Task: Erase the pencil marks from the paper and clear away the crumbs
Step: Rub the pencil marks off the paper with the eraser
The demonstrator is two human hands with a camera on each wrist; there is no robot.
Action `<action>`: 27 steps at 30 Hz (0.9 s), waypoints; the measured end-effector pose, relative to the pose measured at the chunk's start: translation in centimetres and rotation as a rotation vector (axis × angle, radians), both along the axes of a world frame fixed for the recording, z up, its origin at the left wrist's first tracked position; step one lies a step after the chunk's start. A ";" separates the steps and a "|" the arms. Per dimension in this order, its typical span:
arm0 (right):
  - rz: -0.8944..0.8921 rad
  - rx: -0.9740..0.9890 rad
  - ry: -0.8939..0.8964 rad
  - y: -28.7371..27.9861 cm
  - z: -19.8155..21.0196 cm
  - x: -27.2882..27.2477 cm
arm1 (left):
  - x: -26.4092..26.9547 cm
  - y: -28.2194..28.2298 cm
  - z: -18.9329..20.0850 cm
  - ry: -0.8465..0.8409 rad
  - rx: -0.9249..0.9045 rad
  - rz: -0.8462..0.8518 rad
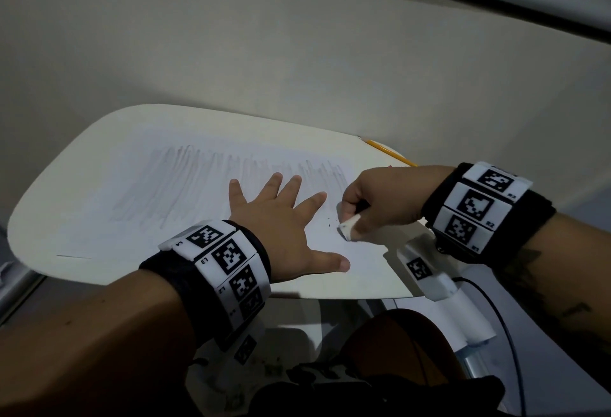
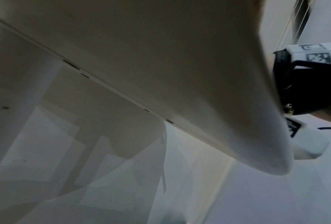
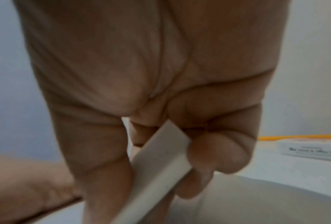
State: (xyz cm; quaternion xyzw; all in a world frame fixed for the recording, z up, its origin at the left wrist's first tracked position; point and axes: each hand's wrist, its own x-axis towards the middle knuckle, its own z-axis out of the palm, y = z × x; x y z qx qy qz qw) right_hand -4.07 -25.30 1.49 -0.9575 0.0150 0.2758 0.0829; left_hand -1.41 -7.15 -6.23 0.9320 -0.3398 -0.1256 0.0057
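Graphite shading covers the paper (image 1: 185,192) on the desk (image 1: 49,218). Left hand (image 1: 281,218), fingers spread, pins it; right hand (image 1: 373,201) pinches the eraser (image 1: 347,226). Short, firm strokes away from the pinning hand should prevent creasing.

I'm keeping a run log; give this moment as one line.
left hand: flat on paper | right hand: grips eraser on paper | pencil marks: remain
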 end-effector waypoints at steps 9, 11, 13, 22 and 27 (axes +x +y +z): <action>-0.040 0.007 -0.053 -0.1 -0.3 -0.3 | 0.1 -0.1 0.0 0.004 -0.002 0.007; -0.058 0.032 -0.068 -0.5 0.1 -0.4 | 0.1 -0.1 0.2 0.020 -0.005 0.009; -0.116 0.043 -0.192 -1.0 0.5 -0.2 | 0.1 -0.3 0.5 0.036 -0.024 0.017; -0.114 0.001 -0.215 -0.6 -0.4 0.6 | -0.5 -2.3 0.8 0.025 -0.122 0.032; -0.024 -0.001 -0.129 -0.4 -0.4 0.3 | -0.2 -2.5 -0.2 0.049 -0.057 0.003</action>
